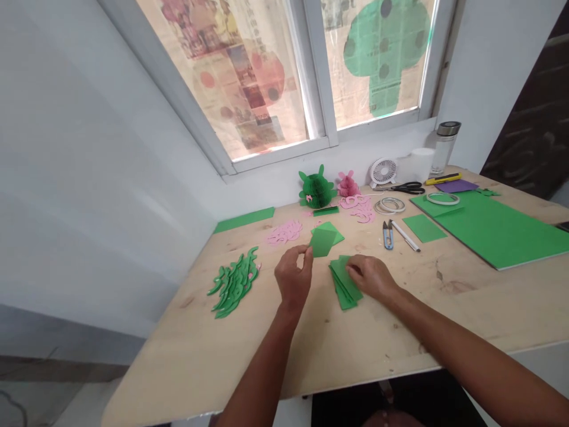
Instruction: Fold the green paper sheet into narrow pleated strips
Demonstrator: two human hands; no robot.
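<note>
My left hand [294, 276] pinches a green paper piece [322, 242] by its lower left edge, just over a small green paper pile [336, 233] near the middle of the table. To the right, my right hand [368, 276] has its fingers closed at the upper right edge of a fanned stack of green paper rectangles [344, 287] lying on the table. Left of my left hand is a heap of curly green paper cutouts [235, 283], and behind it lie pink paper cutouts [284, 232].
Green [317, 188] and pink [348, 184] honeycomb paper figures stand by the wall. Farther right are a small fan [383, 172], black scissors [406, 188], tape rolls [390, 205], blue snips [388, 235], a white pen [405, 235], a large green sheet [502, 228] and a glass bottle [444, 149].
</note>
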